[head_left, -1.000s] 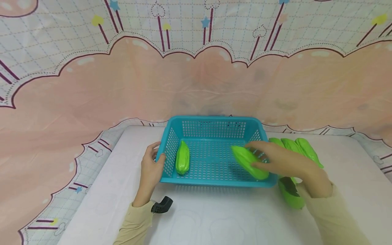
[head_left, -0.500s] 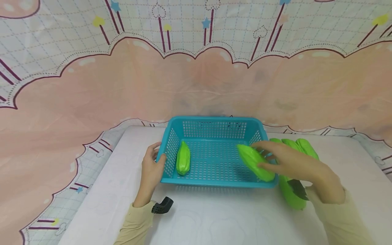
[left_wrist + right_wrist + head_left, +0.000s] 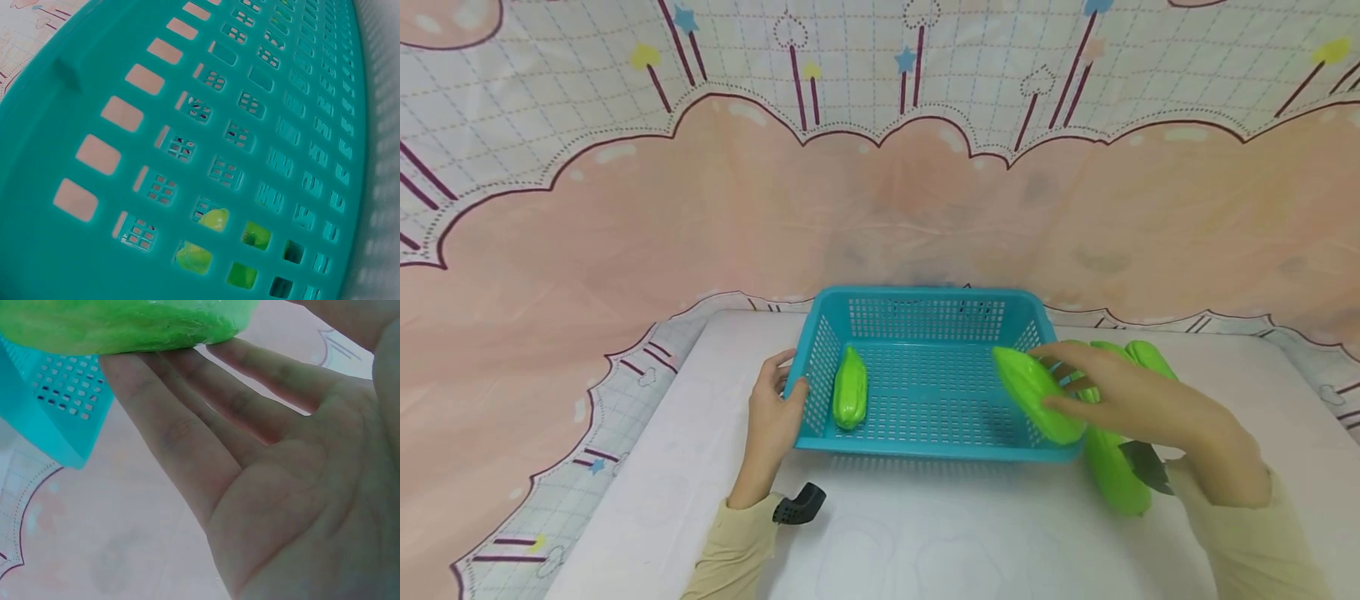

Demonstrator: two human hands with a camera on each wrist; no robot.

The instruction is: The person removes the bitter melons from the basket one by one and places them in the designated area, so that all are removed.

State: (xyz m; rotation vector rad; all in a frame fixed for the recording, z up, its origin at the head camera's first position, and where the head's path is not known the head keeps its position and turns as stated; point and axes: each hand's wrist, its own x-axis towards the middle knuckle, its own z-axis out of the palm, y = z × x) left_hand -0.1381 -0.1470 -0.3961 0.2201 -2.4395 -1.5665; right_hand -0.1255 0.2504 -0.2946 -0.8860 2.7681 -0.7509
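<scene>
My left hand (image 3: 773, 410) grips the left end of a blue perforated plastic basket (image 3: 936, 451), thumb at the rim and fingers outside. In the left wrist view, the basket wall (image 3: 37, 187) fills most of the frame and the hand is out of sight. Between thumb and fingertips, my right hand (image 3: 1123, 402) pinches a shiny, bright green, elongated vegetable-like piece (image 3: 1036, 396) with a pointed end, held over the basket's right end. Its fingertips meet the underside of the held green piece (image 3: 144, 328) in the right wrist view. A similar green piece (image 3: 851, 392) lies inside at the left.
Several more green pieces (image 3: 1150, 358) lie right of the basket, partly behind my right hand and forearm. One long green piece (image 3: 1116, 475) sits nearer the front. The white tabletop (image 3: 880, 533) ends at a patterned cloth backdrop (image 3: 887, 208).
My right hand has moved right with the held green piece, toward the basket's right wall. The left hand stays at the basket's rim, and the basket holds its place.
</scene>
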